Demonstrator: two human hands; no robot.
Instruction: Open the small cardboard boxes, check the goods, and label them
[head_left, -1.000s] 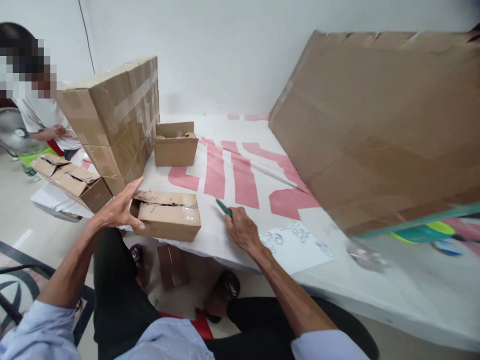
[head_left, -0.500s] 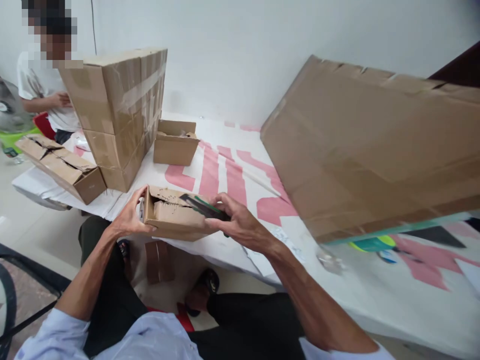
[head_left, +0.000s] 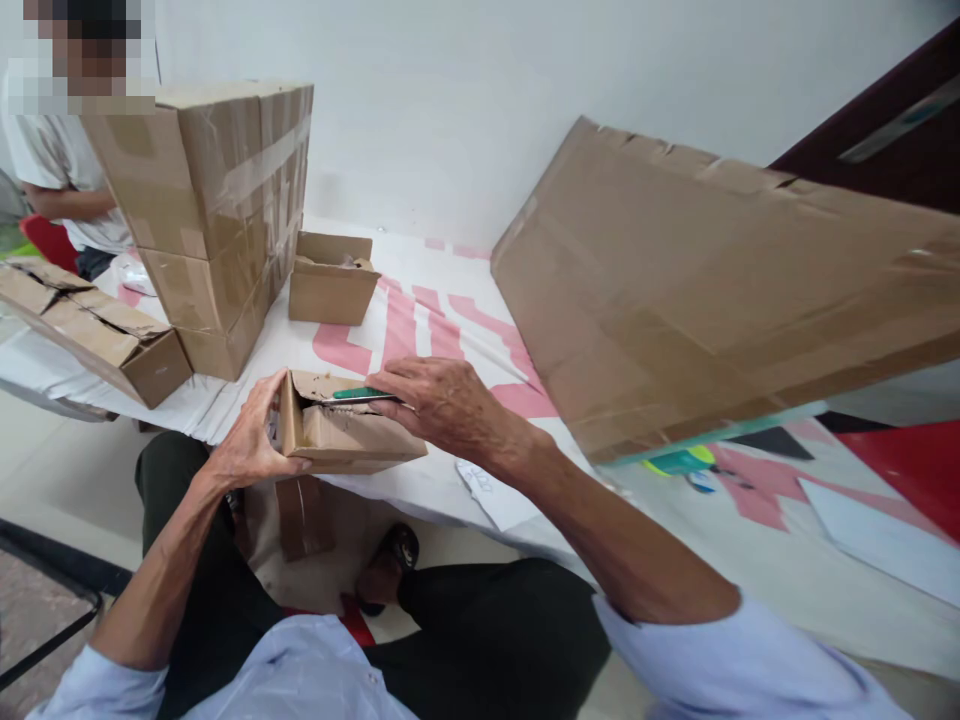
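Note:
A small cardboard box [head_left: 360, 440] with a ragged, torn top lies at the table's front edge. My left hand [head_left: 259, 430] grips its left end, thumb along the front and fingers behind. Closed around a green and black utility knife [head_left: 358, 395], my right hand [head_left: 431, 400] is over the box's right half. The knife lies nearly flat along the torn slit in the top, its tip pointing left; whether the blade has gone into the slit I cannot make out.
Stacked taped cartons [head_left: 225, 220] stand at the left, beside a long torn-top box [head_left: 97, 330]. Behind is an open small box [head_left: 330, 285]. A large cardboard sheet [head_left: 720, 300] leans at the right. Paper [head_left: 499, 495] lies by my right forearm. A person [head_left: 67, 190] is at the far left.
My right hand has turned palm-down and brought the knife from a slant above the box to lie along its torn slit. The view has shifted slightly to the right.

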